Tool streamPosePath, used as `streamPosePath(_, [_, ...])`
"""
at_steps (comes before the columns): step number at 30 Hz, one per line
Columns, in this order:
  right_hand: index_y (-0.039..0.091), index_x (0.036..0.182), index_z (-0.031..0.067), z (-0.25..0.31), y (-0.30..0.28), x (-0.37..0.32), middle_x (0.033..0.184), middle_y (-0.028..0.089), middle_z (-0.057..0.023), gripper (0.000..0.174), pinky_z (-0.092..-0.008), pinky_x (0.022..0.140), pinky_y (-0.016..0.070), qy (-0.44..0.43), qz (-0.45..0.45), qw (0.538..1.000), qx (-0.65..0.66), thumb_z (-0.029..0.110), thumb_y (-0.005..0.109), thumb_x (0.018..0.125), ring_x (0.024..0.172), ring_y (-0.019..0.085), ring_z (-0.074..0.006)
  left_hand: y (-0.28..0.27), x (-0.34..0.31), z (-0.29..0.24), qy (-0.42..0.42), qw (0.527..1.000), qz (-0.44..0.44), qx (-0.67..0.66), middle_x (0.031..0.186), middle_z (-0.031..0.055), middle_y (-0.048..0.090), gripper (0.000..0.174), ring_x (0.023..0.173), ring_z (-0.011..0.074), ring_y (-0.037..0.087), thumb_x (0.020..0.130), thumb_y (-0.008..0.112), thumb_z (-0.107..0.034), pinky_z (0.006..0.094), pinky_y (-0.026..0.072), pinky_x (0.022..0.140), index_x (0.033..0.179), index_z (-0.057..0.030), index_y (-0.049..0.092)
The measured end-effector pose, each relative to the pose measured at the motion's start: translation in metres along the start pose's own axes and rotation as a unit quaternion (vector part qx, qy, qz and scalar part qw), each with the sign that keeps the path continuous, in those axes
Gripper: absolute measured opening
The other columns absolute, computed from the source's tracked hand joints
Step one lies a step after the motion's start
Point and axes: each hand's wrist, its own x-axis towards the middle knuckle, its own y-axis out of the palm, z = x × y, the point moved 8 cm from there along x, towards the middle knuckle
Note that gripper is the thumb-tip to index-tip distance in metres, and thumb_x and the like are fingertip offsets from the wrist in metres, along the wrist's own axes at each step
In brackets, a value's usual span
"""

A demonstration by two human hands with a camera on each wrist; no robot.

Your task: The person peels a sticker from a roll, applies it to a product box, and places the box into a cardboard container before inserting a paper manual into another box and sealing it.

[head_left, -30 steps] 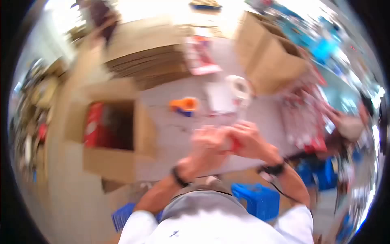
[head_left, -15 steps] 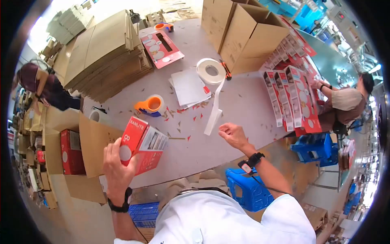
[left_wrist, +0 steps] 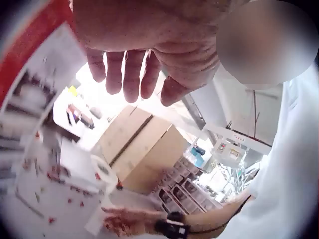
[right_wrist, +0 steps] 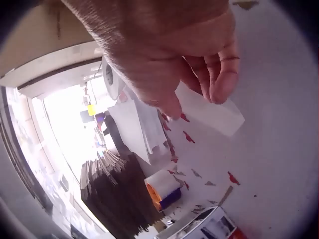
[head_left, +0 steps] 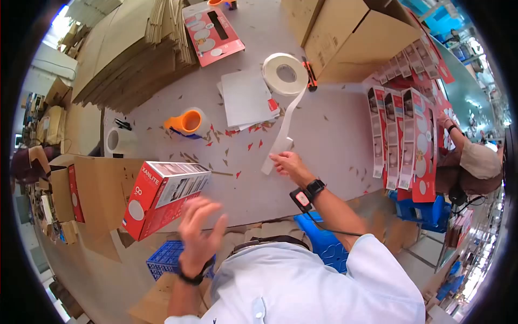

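Observation:
On the table's front-left part a red Xanlite carton [head_left: 162, 197] with a printed white-and-grey side lies near the edge. My left hand [head_left: 198, 229] is just to its right, blurred, with fingers spread and nothing in them. In the left wrist view the left hand [left_wrist: 149, 45] hangs with fingers extended, the carton's red edge [left_wrist: 30, 50] beside it. My right hand [head_left: 291, 166] reaches over the loose end of a white tape strip [head_left: 283, 137]. In the right wrist view, the thumb and fingers of the right hand [right_wrist: 174, 59] stand apart above the strip [right_wrist: 214, 112].
The strip runs from a white tape roll [head_left: 286, 74], beside white sheets [head_left: 245, 100] and an orange-and-black cutter [head_left: 309, 74]. An orange tape dispenser [head_left: 189, 122] stands left. Flattened cardboard [head_left: 129, 59], an open box [head_left: 97, 189], tall cartons [head_left: 356, 40] and red printed sleeves [head_left: 402, 140] surround it.
From both hands together, my left hand took hold of the red carton, set it down at front left and let go, drawing back. The right hand moved left to the tape strip's end.

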Motion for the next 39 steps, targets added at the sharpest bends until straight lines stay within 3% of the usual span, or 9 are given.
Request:
streamPosePath(2, [0.069, 0.096, 0.007, -0.002, 0.009, 0.001, 0.076, 0.067, -0.0002, 0.027, -0.0228, 0.055, 0.049, -0.002, 0.019, 0.999, 0.044, 0.033, 0.078, 0.095, 0.062, 0.06, -0.0071, 0.058, 0.007, 0.041, -0.054, 0.997, 0.028, -0.048, 0.105, 0.0128, 0.072, 0.023, 0.104, 0.0309, 0.066, 0.081, 0.081, -0.004, 0.043, 0.0505, 0.094, 0.102, -0.004, 0.072])
streamPosePath(7, [0.066, 0.092, 0.0085, 0.054, 0.019, -0.043, 0.072, 0.067, 0.0002, 0.019, -0.0218, 0.051, 0.0445, -0.017, 0.059, 0.988, 0.139, 0.025, 0.07, 0.1, 0.055, 0.058, -0.0066, 0.145, 0.044, 0.083, -0.194, 0.957, 0.013, -0.216, 0.115, 0.0089, 0.073, 0.032, 0.113, 0.0256, 0.065, 0.095, 0.073, -0.02, 0.0388, 0.047, 0.1, 0.122, -0.0031, 0.07])
streamPosePath(10, [0.065, 0.09, 0.0106, 0.072, 0.015, -0.063, 0.072, 0.067, 0.0, 0.019, -0.0224, 0.05, 0.0437, -0.01, 0.077, 0.982, 0.171, 0.026, 0.07, 0.1, 0.055, 0.059, -0.0064, 0.191, 0.051, 0.084, -0.223, 0.898, 0.077, -0.371, 0.117, 0.0054, 0.072, 0.04, 0.111, 0.0175, 0.063, 0.099, 0.07, -0.028, 0.0352, 0.0464, 0.099, 0.128, -0.0008, 0.068])
streamPosePath(13, [0.064, 0.09, 0.0111, 0.06, 0.008, -0.062, 0.071, 0.065, 0.0014, 0.019, -0.022, 0.051, 0.0429, -0.005, 0.064, 0.98, 0.186, 0.026, 0.068, 0.101, 0.057, 0.057, -0.0052, 0.221, 0.029, 0.093, -0.339, 0.809, 0.144, -0.457, 0.113, 0.0031, 0.07, 0.035, 0.106, 0.011, 0.06, 0.099, 0.071, -0.025, 0.0309, 0.046, 0.096, 0.123, 0.0003, 0.069])
streamPosePath(19, [0.063, 0.091, 0.0119, 0.029, 0.021, -0.069, 0.073, 0.065, 0.0016, 0.018, -0.0225, 0.055, 0.0428, 0.022, 0.043, 0.979, 0.2, 0.026, 0.067, 0.101, 0.059, 0.056, -0.006, 0.22, 0.004, 0.088, -0.382, 0.772, 0.177, -0.477, 0.104, -0.0004, 0.071, 0.022, 0.096, 0.0057, 0.059, 0.097, 0.073, -0.017, 0.0249, 0.0459, 0.087, 0.112, -0.002, 0.073])
streamPosePath(25, [0.064, 0.089, 0.0104, 0.003, 0.042, -0.072, 0.071, 0.066, -0.0012, 0.02, -0.0237, 0.058, 0.0445, 0.028, 0.028, 0.966, 0.256, 0.026, 0.069, 0.1, 0.06, 0.057, -0.0078, 0.204, -0.018, 0.097, -0.424, 0.769, 0.182, -0.442, 0.101, -0.0007, 0.072, 0.017, 0.09, 0.0045, 0.06, 0.094, 0.075, -0.01, 0.0229, 0.0459, 0.083, 0.109, -0.0019, 0.074])
streamPosePath(28, [0.064, 0.089, 0.0097, 0.002, 0.047, -0.078, 0.071, 0.065, -0.0008, 0.021, -0.0241, 0.059, 0.0447, 0.019, 0.032, 0.969, 0.244, 0.026, 0.068, 0.1, 0.061, 0.057, -0.0071, 0.196, -0.032, 0.102, -0.44, 0.766, 0.195, -0.427, 0.103, 0.0045, 0.076, 0.014, 0.093, 0.0086, 0.065, 0.094, 0.072, -0.01, 0.0285, 0.048, 0.09, 0.106, -0.0032, 0.074])
streamPosePath(34, [0.063, 0.086, 0.0088, -0.018, 0.053, -0.095, 0.069, 0.063, 0.0003, 0.02, -0.0244, 0.057, 0.0439, 0.029, -0.004, 0.97, 0.242, 0.024, 0.067, 0.099, 0.059, 0.054, -0.0068, 0.194, -0.066, 0.095, -0.488, 0.688, 0.187, -0.504, 0.106, 0.0106, 0.076, 0.015, 0.101, 0.0161, 0.067, 0.095, 0.069, -0.009, 0.0366, 0.0487, 0.099, 0.108, -0.0015, 0.072])
streamPosePath(39, [0.063, 0.085, 0.0092, -0.024, 0.055, -0.099, 0.067, 0.061, 0.0009, 0.019, -0.0241, 0.055, 0.0425, 0.032, -0.04, 0.972, 0.229, 0.022, 0.066, 0.098, 0.057, 0.053, -0.0065, 0.19, -0.07, 0.096, -0.497, 0.685, 0.205, -0.492, 0.111, 0.0123, 0.075, 0.02, 0.105, 0.0176, 0.067, 0.098, 0.065, -0.013, 0.0374, 0.0473, 0.104, 0.112, 0.0, 0.07])
